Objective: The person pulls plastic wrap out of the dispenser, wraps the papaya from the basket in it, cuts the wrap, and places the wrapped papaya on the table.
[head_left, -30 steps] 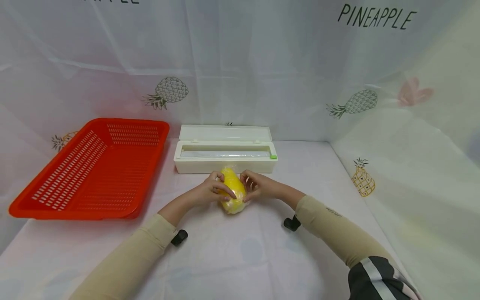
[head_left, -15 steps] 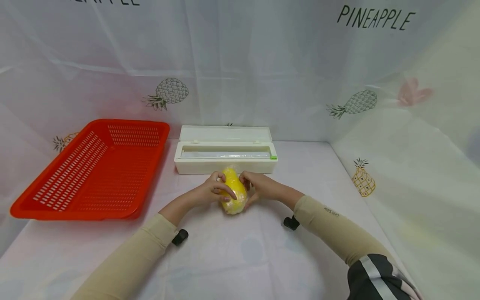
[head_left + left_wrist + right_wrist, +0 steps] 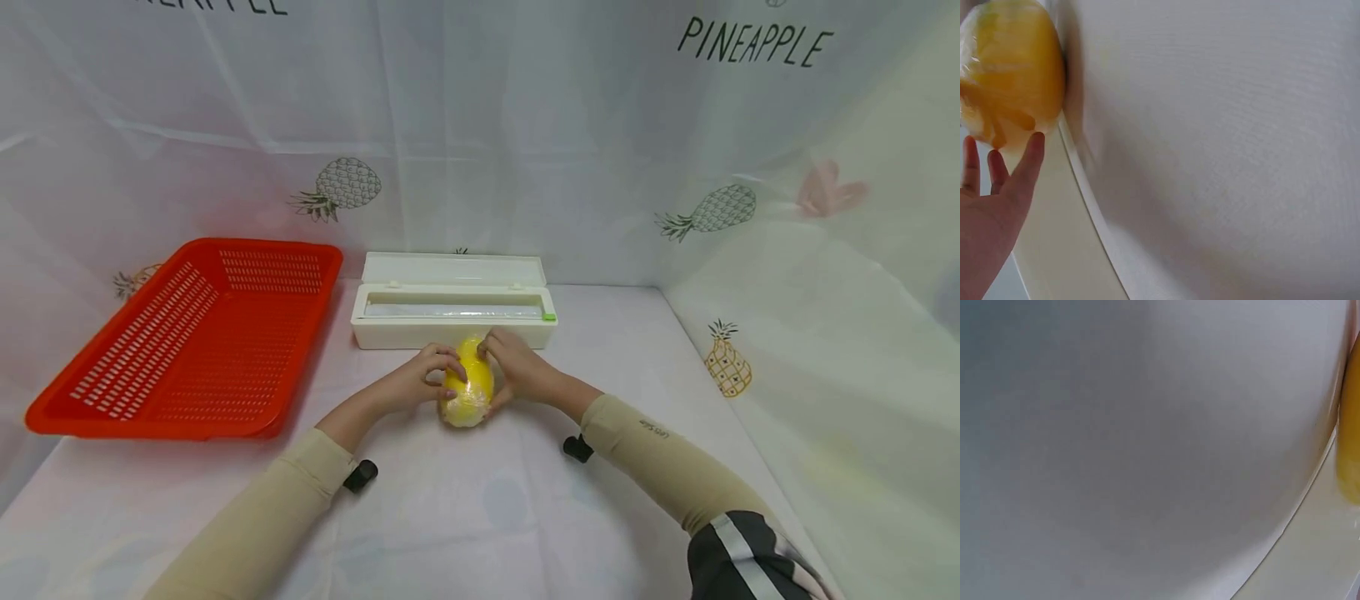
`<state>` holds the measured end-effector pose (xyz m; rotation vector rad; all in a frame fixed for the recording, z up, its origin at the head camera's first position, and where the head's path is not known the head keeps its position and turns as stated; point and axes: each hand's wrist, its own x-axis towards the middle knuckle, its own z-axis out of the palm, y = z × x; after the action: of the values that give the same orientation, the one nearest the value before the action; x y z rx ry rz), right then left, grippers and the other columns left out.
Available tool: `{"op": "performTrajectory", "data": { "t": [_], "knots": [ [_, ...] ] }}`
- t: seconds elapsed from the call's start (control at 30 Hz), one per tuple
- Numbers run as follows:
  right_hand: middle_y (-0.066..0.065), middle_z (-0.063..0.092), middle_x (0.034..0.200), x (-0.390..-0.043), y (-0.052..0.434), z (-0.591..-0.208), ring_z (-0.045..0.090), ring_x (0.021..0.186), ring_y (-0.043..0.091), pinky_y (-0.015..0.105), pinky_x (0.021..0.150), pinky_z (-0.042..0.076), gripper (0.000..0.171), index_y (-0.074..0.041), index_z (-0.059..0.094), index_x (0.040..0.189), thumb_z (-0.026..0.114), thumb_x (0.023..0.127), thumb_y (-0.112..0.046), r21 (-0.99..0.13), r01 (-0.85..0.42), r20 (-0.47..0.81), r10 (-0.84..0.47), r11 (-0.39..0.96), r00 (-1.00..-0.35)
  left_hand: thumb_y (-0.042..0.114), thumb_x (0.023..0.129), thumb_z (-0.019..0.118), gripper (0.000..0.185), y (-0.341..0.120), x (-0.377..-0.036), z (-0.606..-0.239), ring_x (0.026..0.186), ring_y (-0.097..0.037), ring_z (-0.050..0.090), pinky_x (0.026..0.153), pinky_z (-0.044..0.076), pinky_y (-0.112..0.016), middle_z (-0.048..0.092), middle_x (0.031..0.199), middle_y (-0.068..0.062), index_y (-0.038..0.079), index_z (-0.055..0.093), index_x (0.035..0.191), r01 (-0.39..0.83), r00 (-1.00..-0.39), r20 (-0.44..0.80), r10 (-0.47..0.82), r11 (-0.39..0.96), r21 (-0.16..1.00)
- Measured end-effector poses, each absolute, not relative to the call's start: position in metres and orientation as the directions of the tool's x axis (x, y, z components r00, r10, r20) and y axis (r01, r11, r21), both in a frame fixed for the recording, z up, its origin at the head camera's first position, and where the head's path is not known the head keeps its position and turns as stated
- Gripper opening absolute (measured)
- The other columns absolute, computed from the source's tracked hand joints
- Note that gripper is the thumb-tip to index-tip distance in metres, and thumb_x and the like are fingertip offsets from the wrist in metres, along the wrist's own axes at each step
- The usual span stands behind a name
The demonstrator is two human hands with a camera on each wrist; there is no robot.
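Cradling a smooth, oval yellow fruit wrapped in glossy clear film, I curl my left hand round its nine o'clock side and my right hand round its three o'clock side. It rests on the white tablecloth, just before the cream plastic film dispenser at twelve o'clock.

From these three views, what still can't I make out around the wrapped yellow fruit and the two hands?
- Yellow fruit: head view, its sides are covered by the left hand and right hand; where the film ends cannot be seen.
- Right hand: right wrist view shows no fingers, only white cloth and a cropped sliver of fruit.
- Left hand: left wrist view cuts it off at the frame edge.
- Film dispenser: the roll inside is too small to judge.
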<state>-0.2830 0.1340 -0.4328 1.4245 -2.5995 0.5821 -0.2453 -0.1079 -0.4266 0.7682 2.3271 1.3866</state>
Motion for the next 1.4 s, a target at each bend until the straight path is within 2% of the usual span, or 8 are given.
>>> {"op": "performTrajectory", "data": {
  "t": [0.13, 0.23, 0.33, 0.53, 0.8, 0.9, 1.13, 1.4],
  "knots": [
    [0.011, 0.045, 0.125, -0.283, 0.133, -0.435, 0.041, 0.117, 0.027, 0.044, 0.095, 0.031, 0.097, -0.008, 0.049, 0.117, 0.089, 0.049, -0.063, -0.192, -0.839, 0.352, -0.763, 0.509, -0.542, 0.002, 0.085, 0.073, 0.038, -0.108, -0.245, -0.428, 0.123, -0.032, 0.047, 0.098, 0.047, -0.041, 0.05, 0.132, -0.011, 0.007, 0.05, 0.115, 0.217, -0.863, -0.003, 0.505, 0.377, 0.9],
    [0.01, 0.046, 0.137, -0.283, 0.132, -0.434, 0.038, 0.128, 0.028, 0.048, 0.101, 0.027, 0.099, -0.009, 0.051, 0.123, 0.088, 0.05, -0.065, -0.195, -0.837, 0.338, -0.767, 0.511, -0.546, -0.002, 0.083, 0.074, 0.041, -0.107, -0.242, -0.428, 0.124, -0.034, 0.049, 0.099, 0.046, -0.041, 0.054, 0.126, -0.013, 0.004, 0.049, 0.115, 0.164, -0.896, -0.014, 0.444, 0.36, 0.919],
    [0.007, 0.051, 0.138, -0.284, 0.131, -0.431, 0.038, 0.131, 0.028, 0.048, 0.103, 0.026, 0.097, -0.01, 0.054, 0.127, 0.086, 0.054, -0.065, -0.21, -0.844, 0.301, -0.789, 0.493, -0.536, 0.0, 0.082, 0.076, 0.039, -0.106, -0.24, -0.427, 0.122, -0.033, 0.052, 0.097, 0.047, -0.041, 0.057, 0.121, -0.012, 0.004, 0.052, 0.113, 0.12, -0.923, -0.036, 0.383, 0.375, 0.919],
    [0.004, 0.058, 0.123, -0.284, 0.131, -0.421, 0.046, 0.12, 0.025, 0.045, 0.103, 0.032, 0.081, -0.011, 0.062, 0.122, 0.089, 0.059, -0.053, -0.256, -0.837, 0.236, -0.809, 0.483, -0.539, 0.012, 0.082, 0.079, 0.038, -0.107, -0.236, -0.423, 0.114, -0.028, 0.057, 0.091, 0.051, -0.041, 0.062, 0.122, -0.005, 0.012, 0.066, 0.118, 0.102, -0.96, -0.055, 0.276, 0.523, 0.846],
    [-0.005, 0.049, 0.098, -0.276, 0.125, -0.411, 0.046, 0.092, 0.013, 0.029, 0.082, 0.043, 0.066, -0.013, 0.064, 0.109, 0.088, 0.063, -0.054, -0.326, -0.736, 0.13, -0.743, 0.593, -0.656, 0.015, 0.085, 0.077, 0.018, -0.104, -0.225, -0.41, 0.093, -0.024, 0.063, 0.081, 0.053, -0.038, 0.071, 0.099, -0.003, 0.008, 0.076, 0.101, 0.059, -0.991, -0.033, 0.132, 0.64, 0.766],
    [-0.006, 0.047, 0.094, -0.274, 0.119, -0.409, 0.047, 0.085, 0.012, 0.026, 0.075, 0.044, 0.064, -0.013, 0.062, 0.106, 0.086, 0.064, -0.056, -0.325, -0.705, 0.116, -0.713, 0.631, -0.692, 0.012, 0.088, 0.072, 0.018, -0.1, -0.221, -0.406, 0.098, -0.025, 0.064, 0.086, 0.052, -0.04, 0.072, 0.101, -0.007, 0.003, 0.076, 0.104, 0.072, -0.992, -0.016, 0.127, 0.659, 0.749],
    [-0.003, 0.048, 0.097, -0.27, 0.11, -0.405, 0.049, 0.085, 0.014, 0.027, 0.075, 0.046, 0.065, -0.013, 0.059, 0.105, 0.084, 0.066, -0.058, -0.327, -0.642, 0.079, -0.656, 0.694, -0.75, 0.014, 0.097, 0.062, 0.034, -0.09, -0.217, -0.405, 0.119, -0.029, 0.056, 0.101, 0.043, -0.044, 0.063, 0.125, -0.013, -0.001, 0.063, 0.127, 0.114, -0.981, -0.039, 0.19, 0.725, 0.679],
    [-0.003, 0.048, 0.094, -0.266, 0.103, -0.405, 0.048, 0.082, 0.014, 0.026, 0.07, 0.046, 0.065, -0.013, 0.059, 0.105, 0.082, 0.067, -0.061, -0.299, -0.611, 0.069, -0.622, 0.733, -0.78, 0.016, 0.099, 0.059, 0.042, -0.08, -0.218, -0.412, 0.12, -0.034, 0.055, 0.102, 0.042, -0.045, 0.058, 0.132, -0.018, -0.003, 0.053, 0.136, 0.224, -0.964, 0.01, 0.264, 0.797, 0.562]
  ]
}}
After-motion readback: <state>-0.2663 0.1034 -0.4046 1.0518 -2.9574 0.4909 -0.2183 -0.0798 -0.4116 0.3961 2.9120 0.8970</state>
